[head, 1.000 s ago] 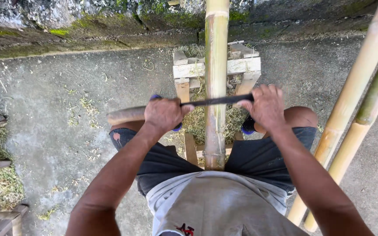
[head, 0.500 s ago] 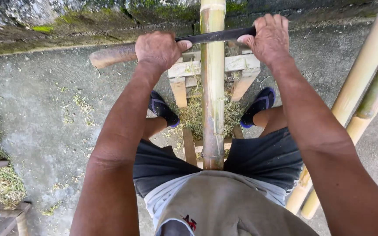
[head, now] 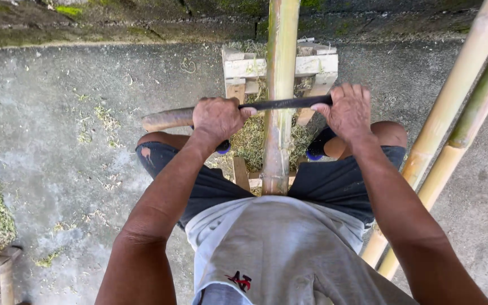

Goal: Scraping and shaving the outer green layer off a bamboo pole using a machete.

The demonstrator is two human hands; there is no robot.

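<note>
Left hand: fingers curled tight around the wooden handle.
Right hand: fingers pressed down over the far blade end.
Blade: lies crosswise on the bamboo pole, so both hands can bear evenly.
Pole: braced between knees, resting on wooden stand.

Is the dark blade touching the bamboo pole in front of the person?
Touching. The head view shows the dark blade lying straight across the bamboo pole, no gap visible, gripped by the left hand and right hand.
</note>
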